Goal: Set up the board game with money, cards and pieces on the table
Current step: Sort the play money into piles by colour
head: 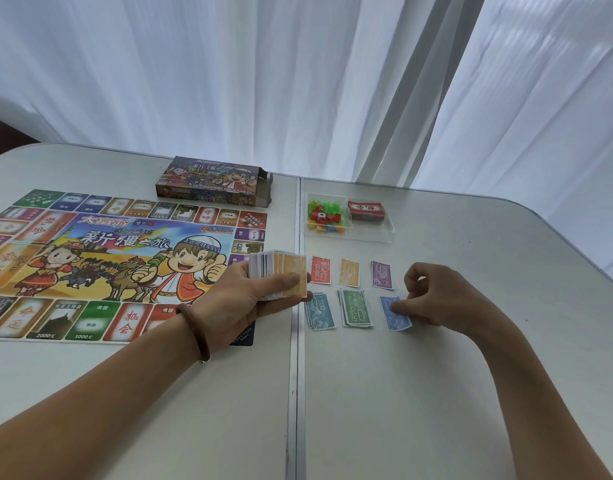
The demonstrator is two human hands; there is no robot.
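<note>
The colourful game board [100, 261] lies flat on the left half of the table. My left hand [249, 299] grips a fanned stack of play money [280, 275] over the board's right edge. To its right, sorted piles lie on the table: red notes [321, 270], orange notes [349, 273], purple notes [382, 275], teal notes [319, 311], green notes [356, 308] and blue notes [396, 315]. My right hand [436, 296] has its fingers curled, and its fingertips are on the blue notes. A clear tray [374, 233] behind holds small plastic pieces [327, 216] and a red card deck [366, 210].
The open game box [215, 181] lies behind the board near the table's far edge. A seam [296, 375] runs down the middle of the white table. White curtains hang behind. The table's rounded right edge curves away at the right.
</note>
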